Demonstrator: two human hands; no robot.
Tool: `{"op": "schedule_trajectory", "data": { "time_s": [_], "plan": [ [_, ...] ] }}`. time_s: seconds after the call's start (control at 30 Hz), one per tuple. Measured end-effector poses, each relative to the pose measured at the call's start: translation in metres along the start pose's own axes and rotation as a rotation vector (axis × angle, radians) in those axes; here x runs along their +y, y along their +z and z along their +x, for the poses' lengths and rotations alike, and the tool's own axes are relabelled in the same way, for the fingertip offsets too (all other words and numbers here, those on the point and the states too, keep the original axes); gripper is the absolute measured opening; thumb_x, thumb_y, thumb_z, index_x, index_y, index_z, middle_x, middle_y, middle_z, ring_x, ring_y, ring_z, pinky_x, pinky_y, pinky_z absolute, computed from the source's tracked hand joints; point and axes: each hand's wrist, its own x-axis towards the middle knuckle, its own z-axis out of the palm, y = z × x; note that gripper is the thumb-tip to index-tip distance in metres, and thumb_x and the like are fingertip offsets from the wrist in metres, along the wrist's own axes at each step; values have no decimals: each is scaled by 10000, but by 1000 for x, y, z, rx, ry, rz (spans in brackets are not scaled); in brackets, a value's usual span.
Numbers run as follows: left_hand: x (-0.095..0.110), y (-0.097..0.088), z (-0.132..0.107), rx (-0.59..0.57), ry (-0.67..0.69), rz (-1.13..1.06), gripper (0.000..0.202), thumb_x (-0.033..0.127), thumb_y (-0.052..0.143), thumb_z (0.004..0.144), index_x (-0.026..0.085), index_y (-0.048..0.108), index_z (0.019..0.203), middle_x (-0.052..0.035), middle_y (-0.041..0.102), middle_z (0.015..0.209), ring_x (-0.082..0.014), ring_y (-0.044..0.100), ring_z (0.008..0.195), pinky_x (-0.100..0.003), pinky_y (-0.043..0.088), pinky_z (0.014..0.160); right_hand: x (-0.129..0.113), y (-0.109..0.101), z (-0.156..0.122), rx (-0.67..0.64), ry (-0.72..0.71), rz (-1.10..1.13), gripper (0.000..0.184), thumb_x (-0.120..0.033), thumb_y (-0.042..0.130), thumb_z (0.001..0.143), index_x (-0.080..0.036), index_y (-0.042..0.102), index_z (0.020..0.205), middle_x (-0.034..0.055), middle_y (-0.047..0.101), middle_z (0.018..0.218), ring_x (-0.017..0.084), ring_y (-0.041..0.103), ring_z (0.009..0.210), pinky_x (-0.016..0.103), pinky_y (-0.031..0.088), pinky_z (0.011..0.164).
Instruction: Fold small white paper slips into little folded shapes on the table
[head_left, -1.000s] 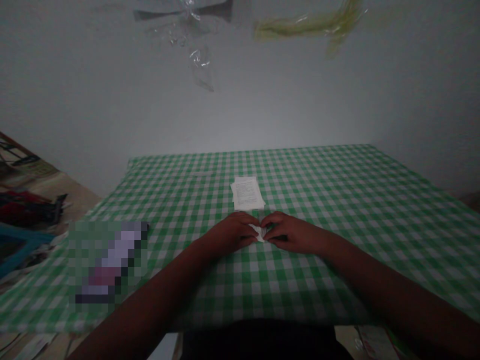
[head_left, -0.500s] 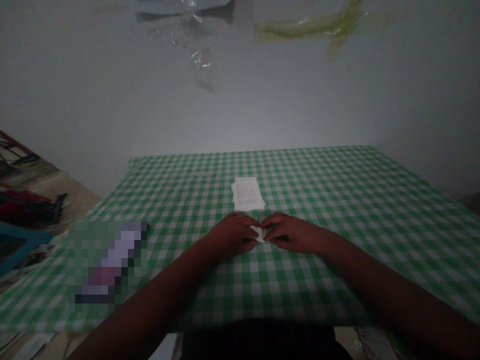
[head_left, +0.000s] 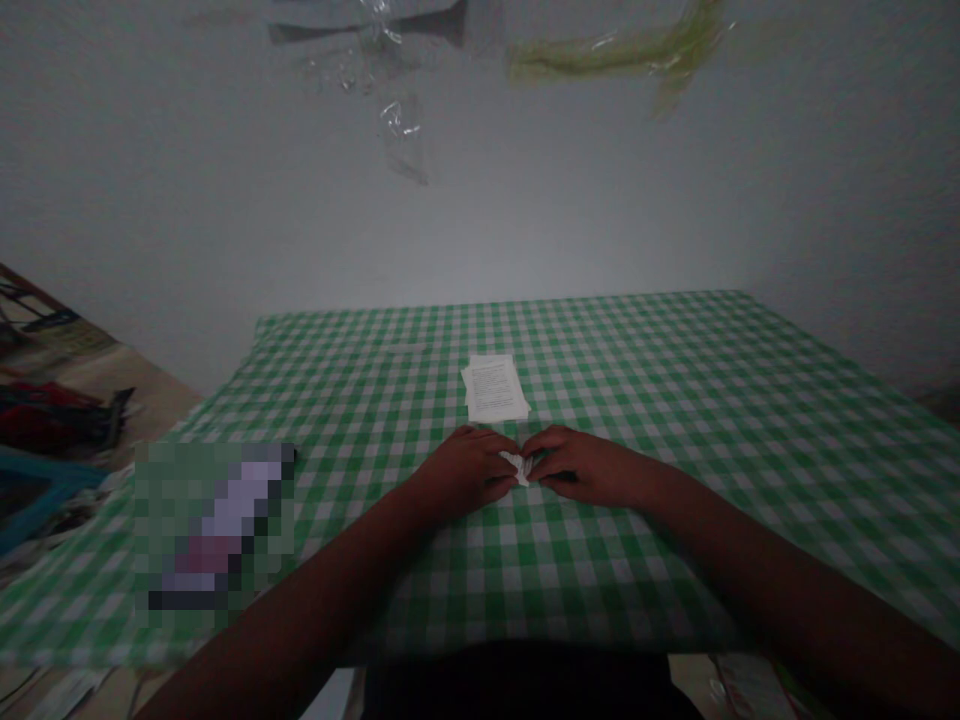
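Note:
Between my two hands is a small folded piece of printed paper [head_left: 519,466], white with dark lines of print. My left hand [head_left: 469,470] pinches its left side, and my right hand [head_left: 581,466] grips the right side; the fingertips nearly meet at the top. Much of the paper is hidden under the fingers. Just beyond the hands lies a small stack of printed sheets [head_left: 495,388], slightly fanned, flat on the green and white checked tablecloth [head_left: 637,380].
To the left on the table lies a long pixelated object [head_left: 225,525] with a dark edge. A pale wall [head_left: 480,200] with strips of tape rises behind the table. On the floor at left are a blue frame-like thing [head_left: 45,500] and a red item [head_left: 52,415].
Hardly anything differs. Both hands keep their places on the folded paper, whose visible part looks very slightly altered between the fingers.

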Motion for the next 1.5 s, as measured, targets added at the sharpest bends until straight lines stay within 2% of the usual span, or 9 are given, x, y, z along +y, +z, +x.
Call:
{"op": "schedule_trajectory", "data": {
  "time_s": [0.17,0.3,0.43,0.73,0.83,0.97,1.1,1.3,1.5],
  "plan": [
    [2,-4,1,-20,-28,-49,134,247,638,884,267,707,997,-2,687,1155,-187,613,1059,-350,389,936,0,1,-1,2,0,0,246,-155,586,894,-222,701,1101,98,616,1238,205,554,1178,394,442,1022],
    [8,-9,2,-27,-60,15,106,268,645,876,252,709,959,-15,660,1164,-213,574,1088,-374,363,927,-3,2,-1,21,7,-26,236,-128,594,875,-200,714,1064,112,607,1209,209,557,1151,384,455,1002],
    [14,-12,4,-55,-99,60,96,262,627,886,220,712,878,-28,658,1065,-204,575,1014,-366,361,887,-7,3,-1,15,51,-66,227,-117,601,859,-186,725,1037,119,591,1168,207,569,1087,367,478,959],
    [15,-8,2,-24,-132,-13,98,255,626,888,249,700,952,-2,683,1126,-181,612,989,-365,334,915,-18,4,2,5,40,-107,194,-189,573,895,-201,721,1020,88,610,993,189,576,920,340,491,834],
    [13,-7,2,-25,-133,-68,89,247,626,888,245,683,957,6,690,1124,-169,617,991,-359,326,928,-22,5,2,19,21,-94,196,-195,546,909,-201,704,1024,78,635,973,190,584,926,344,482,843],
    [10,-7,2,-57,-138,-111,67,246,632,881,233,678,927,4,688,1126,-170,616,1009,-358,326,934,-14,8,2,88,72,-68,208,-172,523,915,-191,661,1069,70,666,985,184,599,924,338,481,846],
    [5,-7,3,-59,-127,-162,74,247,645,869,228,681,931,-8,687,1156,-185,608,1063,-363,323,961,3,13,9,167,138,-122,138,-182,535,920,-183,671,944,67,673,910,190,597,887,337,478,815],
    [0,-8,4,-68,-121,-204,46,257,678,852,228,692,884,0,684,1169,-178,612,1078,-348,321,976,13,18,20,172,168,-188,140,-207,556,920,-183,684,869,43,648,834,167,589,819,294,460,748],
    [0,-8,5,-75,-129,-187,61,279,685,848,236,709,884,-10,672,1187,-185,607,1081,-350,319,969,17,17,23,164,190,-155,123,-236,594,910,-192,698,861,23,655,821,149,595,788,272,446,724]
  ]
}}
